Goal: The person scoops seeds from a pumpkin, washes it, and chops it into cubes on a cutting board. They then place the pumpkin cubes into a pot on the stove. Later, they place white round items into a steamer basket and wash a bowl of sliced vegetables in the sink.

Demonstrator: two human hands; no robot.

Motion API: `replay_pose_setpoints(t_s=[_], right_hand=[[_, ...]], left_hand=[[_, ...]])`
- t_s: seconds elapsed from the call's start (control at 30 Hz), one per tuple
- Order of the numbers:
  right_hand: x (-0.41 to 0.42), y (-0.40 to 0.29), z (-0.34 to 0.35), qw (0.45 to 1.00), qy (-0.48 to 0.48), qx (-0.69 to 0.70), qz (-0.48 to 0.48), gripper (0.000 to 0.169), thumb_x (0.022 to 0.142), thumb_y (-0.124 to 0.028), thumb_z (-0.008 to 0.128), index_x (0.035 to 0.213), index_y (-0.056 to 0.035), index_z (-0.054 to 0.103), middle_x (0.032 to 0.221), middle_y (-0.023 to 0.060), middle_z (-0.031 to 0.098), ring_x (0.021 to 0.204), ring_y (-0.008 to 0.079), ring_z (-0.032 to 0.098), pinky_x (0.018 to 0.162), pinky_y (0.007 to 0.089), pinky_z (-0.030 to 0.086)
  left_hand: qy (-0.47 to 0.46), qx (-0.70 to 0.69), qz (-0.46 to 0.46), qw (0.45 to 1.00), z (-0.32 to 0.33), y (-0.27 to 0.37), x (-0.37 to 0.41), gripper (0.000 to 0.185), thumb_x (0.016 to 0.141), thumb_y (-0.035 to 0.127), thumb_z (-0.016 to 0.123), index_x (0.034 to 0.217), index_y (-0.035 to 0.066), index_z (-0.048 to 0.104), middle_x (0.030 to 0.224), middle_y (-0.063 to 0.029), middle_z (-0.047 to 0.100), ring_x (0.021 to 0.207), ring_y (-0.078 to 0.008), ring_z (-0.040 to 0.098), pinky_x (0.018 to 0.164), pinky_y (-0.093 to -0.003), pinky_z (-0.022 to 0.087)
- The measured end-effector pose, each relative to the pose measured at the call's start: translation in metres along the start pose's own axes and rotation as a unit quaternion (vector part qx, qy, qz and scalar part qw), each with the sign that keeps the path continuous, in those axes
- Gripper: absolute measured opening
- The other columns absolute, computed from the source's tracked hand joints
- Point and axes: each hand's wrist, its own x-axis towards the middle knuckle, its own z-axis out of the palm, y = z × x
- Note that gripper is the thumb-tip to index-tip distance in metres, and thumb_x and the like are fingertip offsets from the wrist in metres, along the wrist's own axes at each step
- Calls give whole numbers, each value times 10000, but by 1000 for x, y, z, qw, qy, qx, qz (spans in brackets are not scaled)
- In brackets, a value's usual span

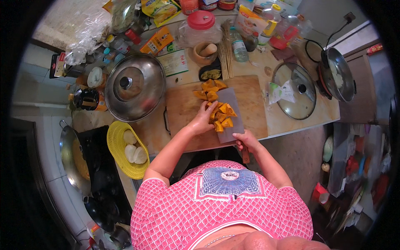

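My right hand (pixel 247 140) grips the wooden handle of a cleaver (pixel 232 125), whose broad blade lies flat low over the wooden cutting board (pixel 184 109). Orange pumpkin chunks (pixel 222 114) are heaped on the blade. My left hand (pixel 204 118) rests against the left side of this heap, thumb and fingers spread around it; whether it grips a piece cannot be told. More pumpkin chunks (pixel 210 89) lie on the board beyond the blade's far end.
A large steel lid (pixel 134 87) and a yellow plastic basket (pixel 114 140) with pale peeled pieces stand left. A wooden mortar (pixel 200 57), chopsticks (pixel 225 53) and bottles are behind the board. Right are a glass lid (pixel 293 103) and an electric pan (pixel 340 75); a wok (pixel 70 156) is far left.
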Motion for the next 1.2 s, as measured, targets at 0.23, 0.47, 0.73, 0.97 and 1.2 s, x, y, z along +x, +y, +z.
replay_pose_setpoints(t_s=[0.23,0.47,0.73,0.97,1.2], right_hand=[[-15,6,-25,998,-44,49,4,190,826,-239,596,786,-102,471,524,-19,425,386,85,416,381,240,373],[-40,-27,-63,993,-67,90,-43,179,813,-228,601,808,-105,471,526,-28,419,387,77,422,379,247,391],[-123,-105,-197,979,25,109,-168,204,810,-208,609,696,-86,491,522,-6,459,380,90,438,382,245,386],[-219,-189,-334,938,154,164,-263,168,799,-162,593,702,-57,503,527,17,476,371,120,446,383,280,413],[-234,-228,-435,872,375,56,-309,151,772,-124,586,705,-24,496,543,58,501,409,151,492,401,298,420]], left_hand=[[-18,6,2,1000,5,30,8,922,604,8,683,1399,163,245,1385,-238,170,1271,-383,285,1042,-349,303],[-43,62,-10,997,1,105,52,902,579,-5,679,1380,122,285,1355,-248,226,1243,-385,331,1034,-339,328],[-36,158,195,967,32,266,181,832,606,44,692,1348,102,320,1229,-220,368,1148,-362,422,967,-355,393],[-27,203,362,910,105,428,343,733,633,159,717,1290,55,410,1192,-219,441,1070,-337,476,910,-372,416],[95,63,309,944,169,442,380,521,731,215,686,1180,14,512,1155,-178,496,1002,-279,521,875,-367,430]])
